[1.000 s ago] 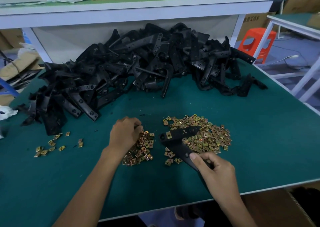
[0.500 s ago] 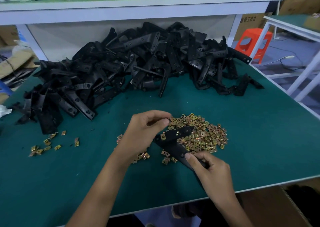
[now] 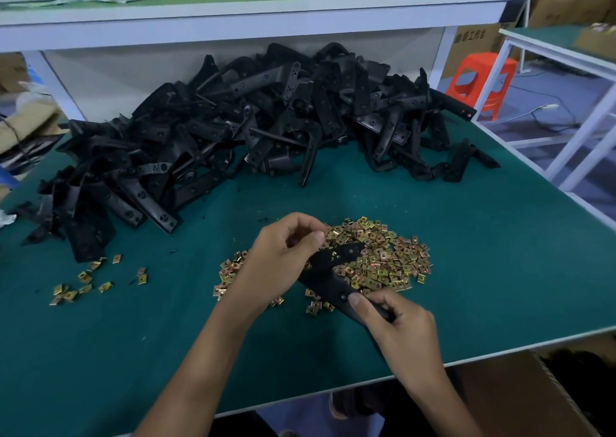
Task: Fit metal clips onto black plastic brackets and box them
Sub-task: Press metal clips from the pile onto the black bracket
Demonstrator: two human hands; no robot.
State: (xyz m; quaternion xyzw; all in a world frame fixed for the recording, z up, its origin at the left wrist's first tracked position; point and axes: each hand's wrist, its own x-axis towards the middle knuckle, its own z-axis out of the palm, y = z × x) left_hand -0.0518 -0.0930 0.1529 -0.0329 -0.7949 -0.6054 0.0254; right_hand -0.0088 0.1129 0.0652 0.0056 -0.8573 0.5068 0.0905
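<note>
Left hand [image 3: 283, 260] now up at bracket [image 3: 328, 265] tip
Came off the loose clips [image 3: 230, 271], fingers pinched together — clip presumably inside, hidden; right hand [image 3: 403, 333] grips bracket's lower end, frame centre, over clip pile [image 3: 383, 256]. Fitting begins.

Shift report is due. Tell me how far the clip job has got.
Done: nothing finished shows; the cardboard box below the table edge hides its contents. In hand: the right hand grips one bracket, with the left hand curling its fingers at the upper end; any clip there is hidden. Left: a big bracket pile and a heap of clips, so most seems to remain.
</note>
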